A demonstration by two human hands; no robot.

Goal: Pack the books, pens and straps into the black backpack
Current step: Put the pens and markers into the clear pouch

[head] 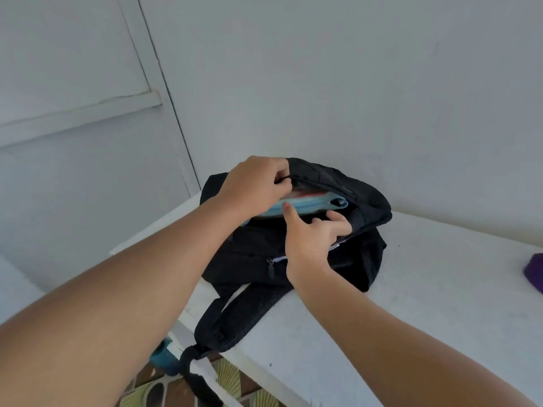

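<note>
The black backpack [361, 259] lies on a white table [426, 289] against the wall, its main opening gaping. Inside the opening I see a light blue book [311, 205] with a reddish one just behind it. My left hand [252, 186] pinches the far upper edge of the opening, at the zipper. My right hand [311, 245] grips the near edge of the opening, thumb pointing up at the blue book. A shoulder strap [232, 315] hangs over the table's front edge.
A purple object [534, 271] lies at the table's right edge, partly out of frame. A teal item [164, 359] sits below the table's corner above a patterned floor. A white wall and door panel rise behind.
</note>
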